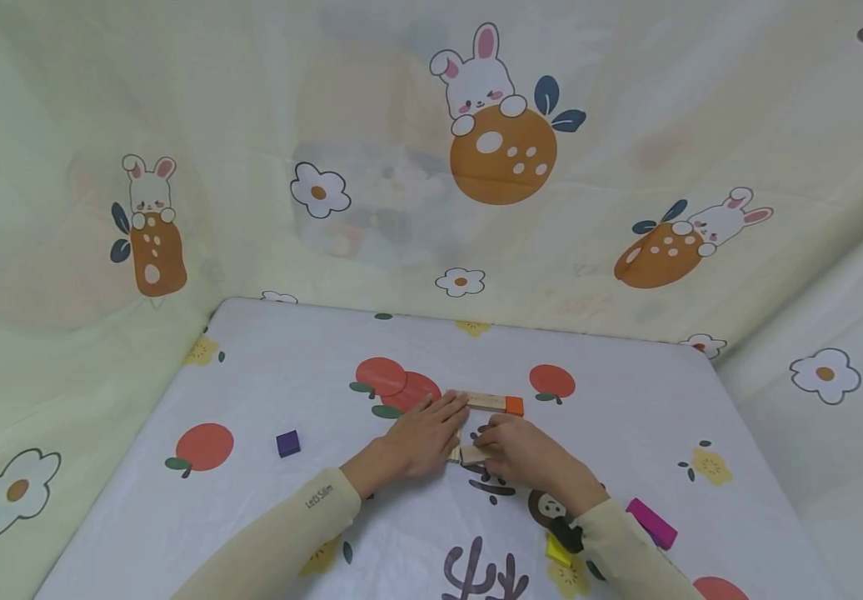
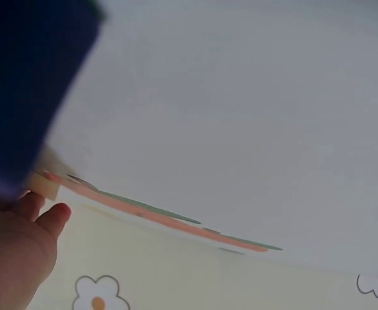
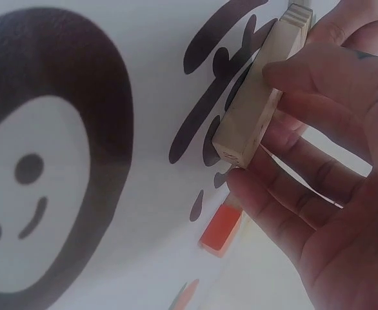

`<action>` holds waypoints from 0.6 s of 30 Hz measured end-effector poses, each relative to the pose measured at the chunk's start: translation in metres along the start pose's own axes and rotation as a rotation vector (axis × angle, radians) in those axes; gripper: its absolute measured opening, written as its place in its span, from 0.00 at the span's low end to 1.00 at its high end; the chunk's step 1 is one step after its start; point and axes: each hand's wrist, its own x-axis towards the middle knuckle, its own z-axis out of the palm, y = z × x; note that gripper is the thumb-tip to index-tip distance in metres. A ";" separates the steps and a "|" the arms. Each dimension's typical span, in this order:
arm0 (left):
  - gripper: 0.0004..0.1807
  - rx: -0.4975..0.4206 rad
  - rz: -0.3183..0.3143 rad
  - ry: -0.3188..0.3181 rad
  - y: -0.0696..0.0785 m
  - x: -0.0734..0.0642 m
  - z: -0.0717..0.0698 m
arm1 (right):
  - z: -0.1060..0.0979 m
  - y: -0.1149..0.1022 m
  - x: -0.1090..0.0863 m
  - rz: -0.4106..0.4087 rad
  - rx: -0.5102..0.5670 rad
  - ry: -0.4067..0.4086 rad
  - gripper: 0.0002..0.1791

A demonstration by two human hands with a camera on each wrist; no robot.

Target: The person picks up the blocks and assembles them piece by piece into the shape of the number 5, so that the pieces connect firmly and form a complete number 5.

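My right hand (image 1: 525, 454) pinches a plain wooden block (image 3: 253, 97) between thumb and fingers, low over the printed cloth. In the right wrist view the block's far end lies close to my left hand's fingers. My left hand (image 1: 424, 433) reaches in from the left, its fingers stretched out over wooden pieces and partly hiding them. Beyond both hands lies another long wooden block (image 1: 486, 402), with an orange block (image 1: 515, 406) at its right end. In the left wrist view a wooden piece (image 2: 42, 186) shows at my left fingertips.
A dark purple block (image 1: 288, 443) stands alone at the left. Near my right forearm lie a magenta block (image 1: 652, 522) and a yellow block (image 1: 559, 550). The white printed cloth (image 1: 251, 533) covers the table, and cream curtains (image 1: 371, 100) hang behind and at both sides.
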 end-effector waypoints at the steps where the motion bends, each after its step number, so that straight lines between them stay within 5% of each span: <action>1: 0.32 0.000 0.001 0.000 0.000 0.000 0.000 | 0.000 0.000 0.000 -0.007 -0.005 0.002 0.17; 8: 0.31 0.010 0.010 0.004 0.001 -0.001 0.000 | -0.004 0.001 -0.003 -0.080 -0.020 0.043 0.18; 18: 0.32 -0.001 0.006 0.005 0.000 0.000 0.001 | -0.001 0.004 -0.005 -0.083 -0.047 0.052 0.16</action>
